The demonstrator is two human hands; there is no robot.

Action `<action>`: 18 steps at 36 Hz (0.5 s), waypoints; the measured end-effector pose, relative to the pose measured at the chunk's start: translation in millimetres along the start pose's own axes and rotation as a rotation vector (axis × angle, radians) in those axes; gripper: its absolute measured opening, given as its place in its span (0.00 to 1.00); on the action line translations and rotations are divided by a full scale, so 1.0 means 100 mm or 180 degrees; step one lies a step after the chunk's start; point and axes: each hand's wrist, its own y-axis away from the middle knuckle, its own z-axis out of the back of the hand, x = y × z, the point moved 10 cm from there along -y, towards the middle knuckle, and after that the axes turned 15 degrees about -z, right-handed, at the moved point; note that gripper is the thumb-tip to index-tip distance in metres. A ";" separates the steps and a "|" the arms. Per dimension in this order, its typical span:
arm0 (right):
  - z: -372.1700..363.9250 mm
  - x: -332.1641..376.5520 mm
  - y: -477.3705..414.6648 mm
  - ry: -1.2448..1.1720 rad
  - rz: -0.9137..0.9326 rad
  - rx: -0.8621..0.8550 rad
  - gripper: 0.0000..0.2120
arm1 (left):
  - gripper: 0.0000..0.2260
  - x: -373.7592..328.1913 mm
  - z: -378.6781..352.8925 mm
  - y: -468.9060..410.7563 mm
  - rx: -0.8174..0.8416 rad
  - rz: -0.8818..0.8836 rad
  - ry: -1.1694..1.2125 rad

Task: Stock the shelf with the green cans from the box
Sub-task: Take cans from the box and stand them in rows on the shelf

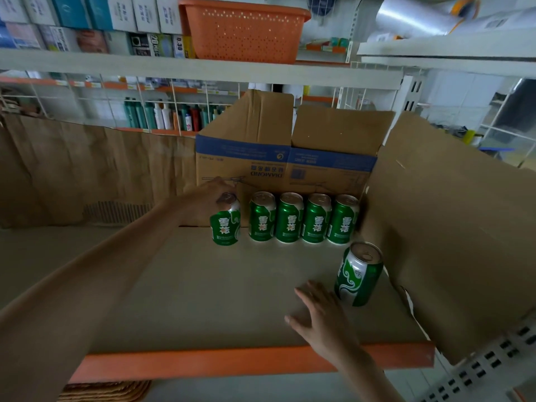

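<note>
The shelf (188, 300) is a broad grey board with an orange front edge, and against its back edge stands an open cardboard box (287, 158), its flaps raised and its print upside down; a large loose flap of cardboard (452, 233) leans along the right edge. In front of the box, along the back of the shelf, runs a row of green cans: four stand close together (303, 217), labels forward, and a fifth can (225, 220) sits at the left end of the row with a small gap beside it. A sixth can (359, 274) stands apart, nearer the front right corner, its label turned away. The left hand (207, 198) reaches across the shelf and closes its fingers over the top of the fifth can, so the step in hand appears to be setting that can into line. The right hand (317, 310) lies open and flat near the front edge, holding nothing, just beside the sixth can. The next move probably calls for nudging the fifth can snug to its neighbour, letting go, then taking up the stray can and starting a second row.
</note>
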 end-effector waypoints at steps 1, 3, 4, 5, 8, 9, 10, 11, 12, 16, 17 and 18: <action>0.01 0.00 0.00 -0.0009 -0.0004 -0.0006 0.63 | 0.10 0.02 -0.02 -0.02 0.0009 0.0004 0.0015; 0.02 0.01 0.01 0.0032 -0.0019 -0.0021 0.62 | 0.13 0.05 -0.05 -0.06 0.0086 0.0027 -0.0018; 0.03 0.02 0.02 0.0045 -0.0019 -0.0032 0.62 | 0.15 0.08 -0.07 -0.07 0.0097 0.0032 -0.0062; 0.04 0.03 0.02 0.0036 -0.0020 -0.0019 0.61 | 0.16 0.11 -0.08 -0.08 0.0071 0.0023 -0.0102; 0.07 0.06 0.05 -0.0042 0.0013 -0.0029 0.50 | 0.20 0.16 -0.17 -0.12 0.0168 0.0041 -0.0123; 0.08 0.06 0.05 -0.0075 0.0033 -0.0073 0.48 | 0.20 0.13 -0.17 -0.13 0.0164 0.0097 -0.0014; 0.07 0.05 0.04 -0.0076 0.0048 -0.0083 0.49 | 0.20 0.07 -0.17 -0.16 0.0167 0.0097 0.0033; 0.07 0.04 0.04 -0.0036 0.0030 -0.0063 0.53 | 0.20 0.06 -0.17 -0.20 0.0138 0.0096 0.0043; 0.05 0.03 0.03 0.0007 0.0004 -0.0038 0.57 | 0.20 0.05 -0.16 -0.25 0.0114 0.0076 -0.0045; 0.04 0.02 0.02 0.0005 -0.0020 0.0016 0.61 | 0.19 0.08 -0.16 -0.33 0.0004 0.0005 -0.0039; 0.04 0.04 0.03 -0.0017 -0.0015 0.0037 0.60 | 0.19 0.09 -0.16 -0.33 0.0005 0.0014 -0.0038; 0.06 0.04 0.04 -0.0058 0.0007 0.0040 0.57 | 0.19 0.10 -0.17 -0.33 0.0003 0.0023 -0.0061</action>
